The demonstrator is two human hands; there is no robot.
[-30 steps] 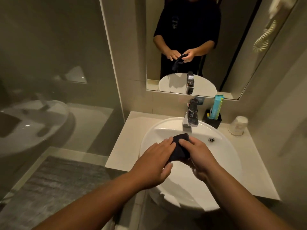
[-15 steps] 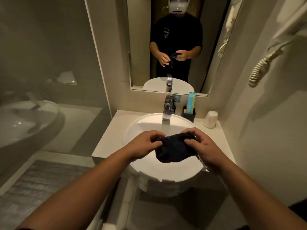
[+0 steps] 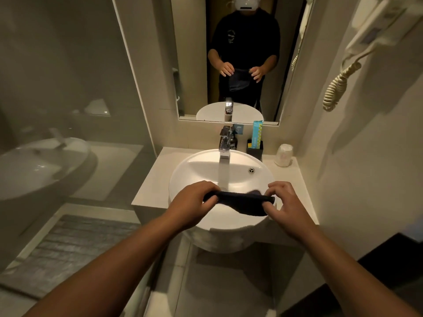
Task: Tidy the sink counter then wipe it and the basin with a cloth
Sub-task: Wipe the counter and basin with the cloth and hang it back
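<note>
A dark cloth (image 3: 242, 202) is stretched between both hands above the front of the round white basin (image 3: 196, 170). My left hand (image 3: 194, 203) pinches its left end and my right hand (image 3: 282, 202) pinches its right end, so it hangs as a flat band with one corner drooping. The pale counter (image 3: 152, 181) surrounds the basin. A chrome tap (image 3: 224, 143) stands at the back of the basin.
A black holder with a teal packet (image 3: 256, 143) and a wrapped cup (image 3: 283, 155) stand at the counter's back right. A mirror (image 3: 229, 53) hangs above. A corded wall hairdryer (image 3: 343, 76) is on the right wall, a grey mat (image 3: 68, 245) on the floor at left.
The cloth was bunched between my hands over the basin; my hands have drawn apart and pulled it out into a wide band. The view has backed away from the sink.
</note>
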